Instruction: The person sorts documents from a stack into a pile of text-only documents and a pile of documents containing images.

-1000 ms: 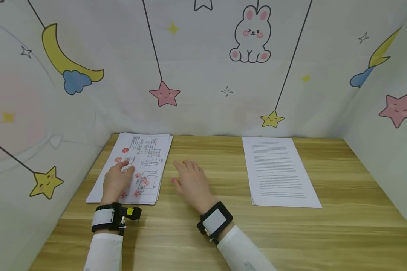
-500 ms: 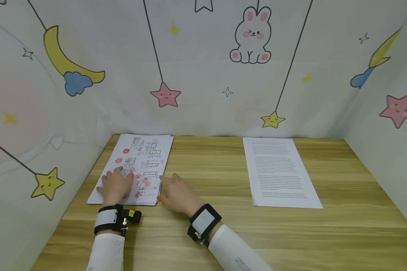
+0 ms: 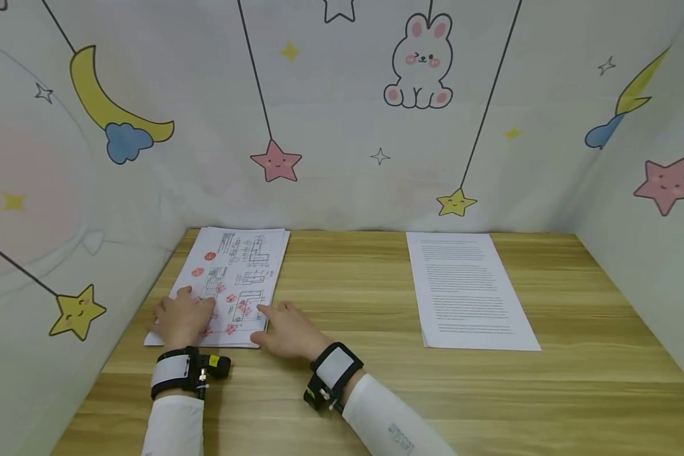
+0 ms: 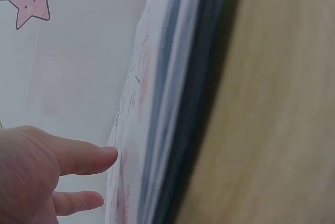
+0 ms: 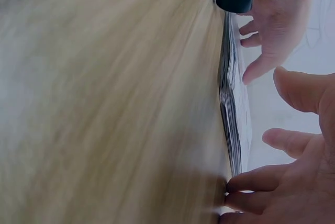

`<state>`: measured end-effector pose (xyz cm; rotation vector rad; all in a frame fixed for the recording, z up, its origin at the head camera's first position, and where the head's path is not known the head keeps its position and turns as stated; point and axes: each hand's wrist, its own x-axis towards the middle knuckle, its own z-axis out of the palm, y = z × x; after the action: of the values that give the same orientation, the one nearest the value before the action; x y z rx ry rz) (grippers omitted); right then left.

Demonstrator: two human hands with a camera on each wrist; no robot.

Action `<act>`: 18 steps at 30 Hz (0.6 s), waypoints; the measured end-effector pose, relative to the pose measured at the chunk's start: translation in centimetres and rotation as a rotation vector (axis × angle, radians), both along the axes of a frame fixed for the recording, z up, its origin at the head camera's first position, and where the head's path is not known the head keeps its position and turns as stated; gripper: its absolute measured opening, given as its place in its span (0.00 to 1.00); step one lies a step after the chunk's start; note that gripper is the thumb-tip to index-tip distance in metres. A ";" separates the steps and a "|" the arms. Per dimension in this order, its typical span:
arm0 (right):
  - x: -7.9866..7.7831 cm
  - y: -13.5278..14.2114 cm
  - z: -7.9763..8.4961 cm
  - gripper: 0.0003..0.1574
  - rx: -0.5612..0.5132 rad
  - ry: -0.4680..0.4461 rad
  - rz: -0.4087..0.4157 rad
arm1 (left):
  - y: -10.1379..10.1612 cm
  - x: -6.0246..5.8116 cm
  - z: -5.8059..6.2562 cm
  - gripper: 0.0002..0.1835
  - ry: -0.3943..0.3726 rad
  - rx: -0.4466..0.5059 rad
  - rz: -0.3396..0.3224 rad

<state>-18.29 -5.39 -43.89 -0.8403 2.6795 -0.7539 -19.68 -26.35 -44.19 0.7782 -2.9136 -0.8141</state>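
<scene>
A stack of paper sheets [image 3: 262,253] lies at the left of the table, its top sheet printed with line drawings and red stamp marks. The left hand [image 3: 182,318] is over its lower left part with fingers spread; in the left wrist view its thumb [image 4: 89,157] points at the top sheet, contact unclear. At the stack's lower right edge is the right hand [image 3: 291,330], thumb and index finger extended over the corner. The right wrist view shows its lower fingers [image 5: 256,179] against the layered side of the stack [image 5: 230,109]. Neither hand grips anything.
A second pile of paper [image 3: 467,291], printed with text lines, lies on the right half of the wooden table [image 3: 348,253]. Fabric walls with cartoon drawings [image 3: 342,126] enclose the table at the back and both sides. Each wrist wears a strapped camera [image 3: 213,365].
The left hand has slid toward the stack's near left part, its fingers spreading. The right hand has moved left and nearer, from bare table to the stack's right edge. Both paper piles look unmoved.
</scene>
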 end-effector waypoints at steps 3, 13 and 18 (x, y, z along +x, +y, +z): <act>0.0 -0.3 -0.2 0.38 -0.039 -0.031 -0.015 | -0.2 0.1 -0.1 0.35 -0.008 0.004 -0.007; -0.4 -0.9 -0.9 0.36 -0.160 -0.097 -0.033 | 0.1 0.1 0.0 0.33 -0.004 0.005 -0.057; -0.8 -0.9 -0.8 0.36 -0.344 -0.272 -0.094 | 0.0 0.0 -0.1 0.33 0.003 0.001 -0.062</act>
<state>-19.11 -6.31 -44.69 -0.6296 2.3959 -1.2777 -19.71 -26.37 -44.28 0.6894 -2.9481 -0.8208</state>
